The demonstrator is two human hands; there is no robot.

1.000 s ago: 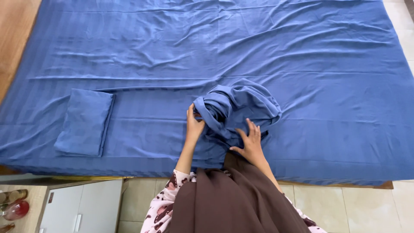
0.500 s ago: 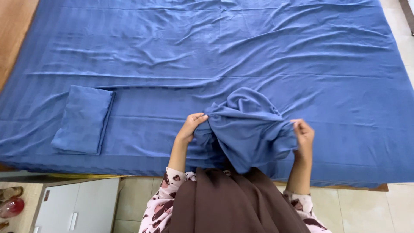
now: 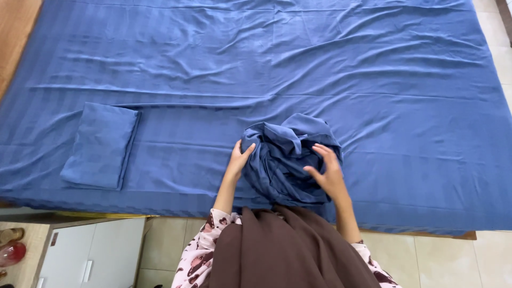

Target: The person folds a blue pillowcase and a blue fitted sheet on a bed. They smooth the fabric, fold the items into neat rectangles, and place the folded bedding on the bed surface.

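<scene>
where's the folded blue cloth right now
In the head view, the folded blue cloth lies flat on the bed sheet, near its front edge, left of the left hand.

Bed sheet [image 3: 277, 58]: deep blue, woven with faint tone-on-tone stripes; the landmark for the rest.
Bunched cloth [image 3: 288, 160]: the same deep blue with the same faint stripe, lying on the sheet's near edge.
Folded cloth [image 3: 101, 145]: matching blue, on the sheet's left part.
Sleeves [image 3: 200, 256]: pale pink with dark maroon printed shapes, below the sheet's near edge.
Draped garment [image 3: 288, 250]: plain dark brown.
Floor tiles [image 3: 448, 261]: light beige, below the sheet.
Cabinet [image 3: 93, 250]: white, below the sheet's left corner.
Object at far left [image 3: 9, 253]: reddish, possibly glass; too cropped to tell.
</scene>
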